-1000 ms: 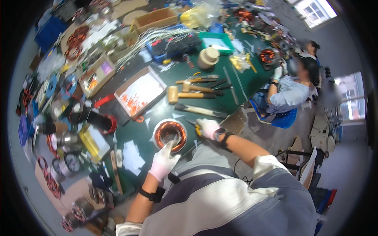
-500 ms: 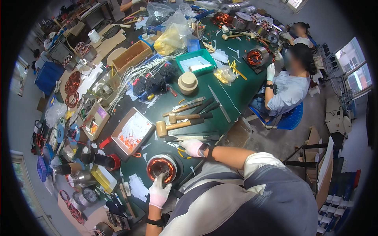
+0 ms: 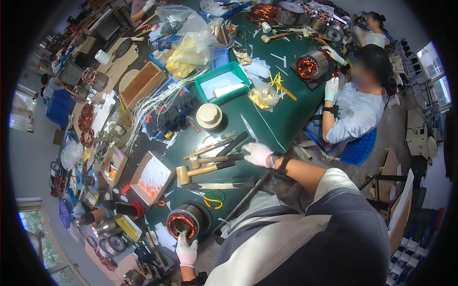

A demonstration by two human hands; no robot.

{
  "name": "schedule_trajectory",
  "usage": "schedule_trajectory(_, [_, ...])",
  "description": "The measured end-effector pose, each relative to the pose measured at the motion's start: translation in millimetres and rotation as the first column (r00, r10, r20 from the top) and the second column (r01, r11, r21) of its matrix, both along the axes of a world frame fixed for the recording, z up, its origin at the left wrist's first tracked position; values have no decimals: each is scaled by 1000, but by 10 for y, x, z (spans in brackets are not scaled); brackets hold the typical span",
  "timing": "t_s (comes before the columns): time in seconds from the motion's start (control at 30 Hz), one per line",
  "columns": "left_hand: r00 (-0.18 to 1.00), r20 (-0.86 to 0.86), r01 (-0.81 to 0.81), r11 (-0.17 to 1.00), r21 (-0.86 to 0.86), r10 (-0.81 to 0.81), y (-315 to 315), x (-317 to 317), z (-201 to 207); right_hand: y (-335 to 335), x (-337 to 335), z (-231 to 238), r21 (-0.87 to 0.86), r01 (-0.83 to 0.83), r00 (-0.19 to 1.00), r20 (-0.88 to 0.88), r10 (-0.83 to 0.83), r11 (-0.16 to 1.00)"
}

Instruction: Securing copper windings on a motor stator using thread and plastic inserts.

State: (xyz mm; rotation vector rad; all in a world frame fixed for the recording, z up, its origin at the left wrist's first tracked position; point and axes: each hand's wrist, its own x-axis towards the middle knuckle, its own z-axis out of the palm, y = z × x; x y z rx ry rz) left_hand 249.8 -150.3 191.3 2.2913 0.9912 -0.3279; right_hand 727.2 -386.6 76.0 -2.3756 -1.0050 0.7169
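A motor stator [image 3: 204, 217] with copper windings inside its metal ring sits at the table's near edge. My left hand [image 3: 187, 251], in a white and pink glove, is closed at its near rim, fingertips at the windings. Farther right, my gloved right hand [image 3: 258, 155] has its fingers apart over the black handle ends of several tools. Beneath and beside it lie a mallet [image 3: 183, 175], a smaller hammer [image 3: 195, 161], a black-handled tool [image 3: 237, 143] and a long, flat blade-like tool [image 3: 224, 186]. Scissors [image 3: 213, 199] with green and yellow loops lie between the tools and the stator.
A cardboard tray [image 3: 151, 174] with orange scraps stands left of the mallets. Beyond are a cream stepped round block [image 3: 209, 116], a green bin [image 3: 223, 82] and bundled white wires [image 3: 143, 112]. On the right, a seated co-worker [image 3: 355, 114] handles another stator [image 3: 311, 66].
My right hand has moved away from the scissors, up and right to the tool handles. The view has shifted; my left hand stays at the stator. The co-worker's hands have moved.
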Motion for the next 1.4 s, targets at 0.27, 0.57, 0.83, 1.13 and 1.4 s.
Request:
schedule_trajectory(0.27, [976,96,-210,965,156,197,-272,41,338,62,1604,-419,97,626,772,-213,-599,773])
schedule_trajectory(0.57, [944,198,-296,941,163,263,-306,312,696,638,1880,-975,160,812,557,-502,-662,561])
schedule_trajectory(0.83, [898,288,-356,934,33,332,-282,988,1044,633,1470,109,230,699,533,-799,-279,678])
schedule_trajectory(1.13, [880,475,127,978,-165,-34,-206,2776,1184,346,429,1764,389,392,692,-721,11,834])
schedule_trajectory(1.4, [911,335,287,214,-934,241,-426,3995,749,-119,-335,2274,520,90,895,-417,161,850])
